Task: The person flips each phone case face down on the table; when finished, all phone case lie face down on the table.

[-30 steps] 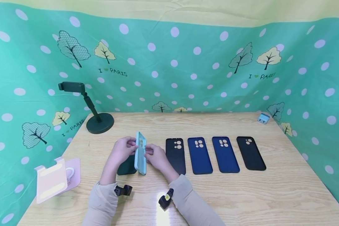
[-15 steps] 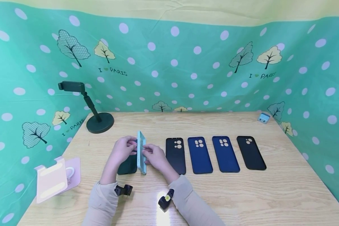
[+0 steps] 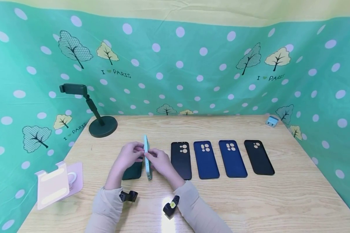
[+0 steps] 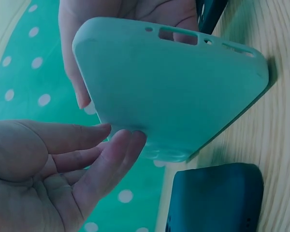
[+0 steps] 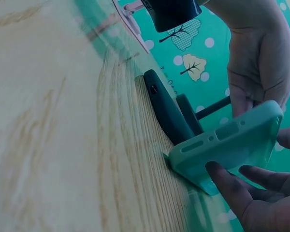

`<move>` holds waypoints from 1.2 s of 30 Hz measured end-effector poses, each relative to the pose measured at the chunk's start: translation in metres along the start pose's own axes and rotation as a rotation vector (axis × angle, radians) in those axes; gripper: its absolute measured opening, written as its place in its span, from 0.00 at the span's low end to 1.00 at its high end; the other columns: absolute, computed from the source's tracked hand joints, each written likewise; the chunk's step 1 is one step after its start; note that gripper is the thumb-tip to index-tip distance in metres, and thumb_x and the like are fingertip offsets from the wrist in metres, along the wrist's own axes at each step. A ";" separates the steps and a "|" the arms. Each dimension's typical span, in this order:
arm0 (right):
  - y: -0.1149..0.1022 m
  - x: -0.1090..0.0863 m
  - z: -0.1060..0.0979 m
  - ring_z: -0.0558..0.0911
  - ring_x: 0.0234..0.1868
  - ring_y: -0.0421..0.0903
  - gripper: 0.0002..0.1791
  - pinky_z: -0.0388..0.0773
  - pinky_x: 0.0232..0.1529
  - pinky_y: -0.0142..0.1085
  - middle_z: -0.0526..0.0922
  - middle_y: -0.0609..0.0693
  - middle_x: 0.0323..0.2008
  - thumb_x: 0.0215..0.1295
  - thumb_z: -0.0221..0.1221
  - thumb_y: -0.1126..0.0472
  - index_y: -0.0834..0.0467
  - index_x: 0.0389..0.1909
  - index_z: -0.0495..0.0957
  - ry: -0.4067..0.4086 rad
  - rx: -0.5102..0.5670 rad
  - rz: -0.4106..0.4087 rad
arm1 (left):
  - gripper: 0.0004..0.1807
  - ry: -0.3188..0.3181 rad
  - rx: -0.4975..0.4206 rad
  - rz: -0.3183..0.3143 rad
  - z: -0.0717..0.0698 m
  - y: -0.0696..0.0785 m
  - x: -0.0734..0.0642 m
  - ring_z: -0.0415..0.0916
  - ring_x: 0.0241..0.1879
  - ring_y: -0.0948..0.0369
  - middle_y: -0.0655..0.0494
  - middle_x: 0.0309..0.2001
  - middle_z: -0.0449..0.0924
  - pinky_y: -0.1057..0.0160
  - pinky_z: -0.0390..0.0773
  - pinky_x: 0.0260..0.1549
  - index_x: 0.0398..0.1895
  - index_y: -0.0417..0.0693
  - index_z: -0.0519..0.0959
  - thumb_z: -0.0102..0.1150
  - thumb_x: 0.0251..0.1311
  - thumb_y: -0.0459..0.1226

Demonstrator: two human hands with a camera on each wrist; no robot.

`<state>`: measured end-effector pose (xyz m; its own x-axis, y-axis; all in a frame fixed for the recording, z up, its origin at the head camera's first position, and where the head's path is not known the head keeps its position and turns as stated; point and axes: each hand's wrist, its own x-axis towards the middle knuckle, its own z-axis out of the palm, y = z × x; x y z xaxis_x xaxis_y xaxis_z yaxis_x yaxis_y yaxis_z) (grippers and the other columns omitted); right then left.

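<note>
A light teal phone case stands on its long side on the table, almost edge-on to the head view. My left hand holds it from the left, fingertips against its back and thumb at the upper edge. From the right, my right hand grips it, thumb at the upper edge and fingers against the other face, as the right wrist view shows. Port cutouts line its near end. A dark green phone case lies beside it, partly covered by my left hand.
To the right lie a black case, two blue cases and another black case. A dark phone stand rises at back left, a pink stand at front left. A blue charger plug sits at back right.
The teal case has turned from showing its inner face to nearly edge-on, its top tipping rightward. Both hands stay on it, the left shifting slightly right.
</note>
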<state>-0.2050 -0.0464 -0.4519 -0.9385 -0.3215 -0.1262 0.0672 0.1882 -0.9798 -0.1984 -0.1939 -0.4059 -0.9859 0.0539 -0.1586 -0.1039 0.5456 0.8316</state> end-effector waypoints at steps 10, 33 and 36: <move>-0.002 -0.002 -0.002 0.80 0.32 0.39 0.22 0.81 0.29 0.31 0.85 0.55 0.46 0.69 0.57 0.50 0.60 0.56 0.78 0.008 -0.050 -0.009 | 0.19 -0.042 0.015 -0.002 0.005 -0.007 0.005 0.82 0.46 0.46 0.33 0.47 0.78 0.58 0.87 0.38 0.60 0.25 0.69 0.49 0.68 0.27; -0.005 -0.008 -0.023 0.85 0.41 0.44 0.18 0.83 0.37 0.32 0.86 0.56 0.45 0.70 0.54 0.56 0.62 0.53 0.80 0.065 -0.213 -0.019 | 0.24 -0.082 0.085 -0.056 0.017 -0.016 0.010 0.84 0.37 0.53 0.33 0.47 0.80 0.61 0.86 0.34 0.61 0.25 0.69 0.57 0.64 0.30; -0.008 -0.010 -0.028 0.86 0.36 0.44 0.17 0.83 0.32 0.31 0.87 0.57 0.42 0.69 0.55 0.57 0.63 0.52 0.81 0.071 -0.291 -0.018 | 0.25 -0.077 0.105 -0.059 0.017 -0.015 0.010 0.84 0.35 0.54 0.33 0.48 0.79 0.61 0.86 0.34 0.61 0.26 0.69 0.59 0.63 0.31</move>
<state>-0.2061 -0.0185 -0.4386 -0.9607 -0.2633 -0.0878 -0.0401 0.4447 -0.8948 -0.2041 -0.1872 -0.4296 -0.9649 0.0811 -0.2499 -0.1436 0.6337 0.7601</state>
